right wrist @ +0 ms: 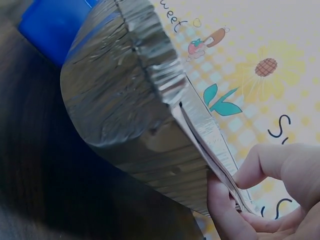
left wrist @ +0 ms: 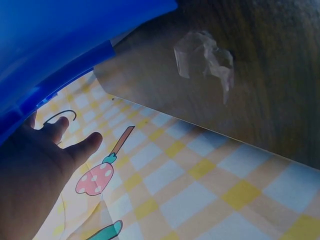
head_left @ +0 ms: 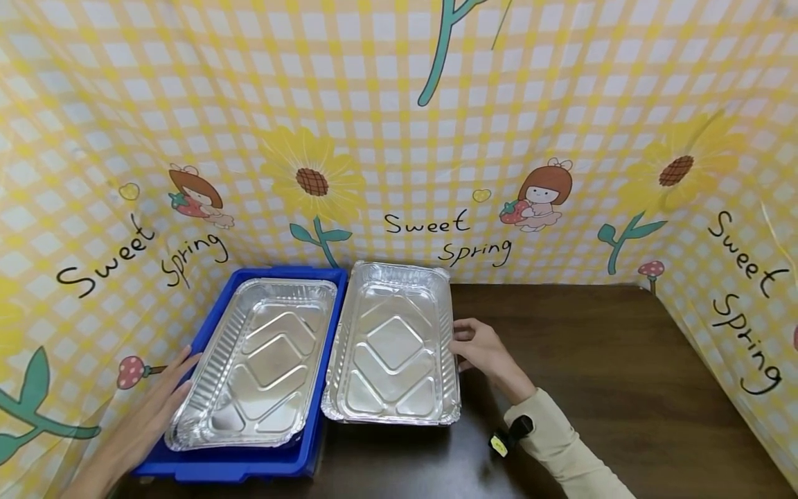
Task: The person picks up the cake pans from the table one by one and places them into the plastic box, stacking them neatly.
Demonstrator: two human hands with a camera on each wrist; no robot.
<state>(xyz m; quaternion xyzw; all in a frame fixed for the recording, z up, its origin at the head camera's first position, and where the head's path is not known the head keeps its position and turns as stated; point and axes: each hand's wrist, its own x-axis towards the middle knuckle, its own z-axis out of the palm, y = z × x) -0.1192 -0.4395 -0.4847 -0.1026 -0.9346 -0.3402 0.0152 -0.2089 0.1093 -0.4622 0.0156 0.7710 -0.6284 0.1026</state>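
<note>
My right hand [head_left: 483, 350] pinches the right rim of a rectangular foil pan [head_left: 393, 346] with diamond ridges in its base. In the right wrist view, thumb and fingers [right wrist: 222, 205] close on that rim, and the pan's crinkled outer wall [right wrist: 125, 115] faces the camera. A second foil pan [head_left: 274, 353] lies inside a blue plastic tray [head_left: 212, 471] to the left. My left hand [head_left: 156, 402] rests along the tray's left edge, its fingers extended. From the left wrist view, the tray's blue wall [left wrist: 65, 35] partly hides those fingers.
Brown wooden tabletop [head_left: 611, 367] extends to the right. A yellow-checked printed cloth [head_left: 386, 138] stands around the back and sides, close behind both pans. In the left wrist view a crumpled clear scrap [left wrist: 215, 65] shows against the wood.
</note>
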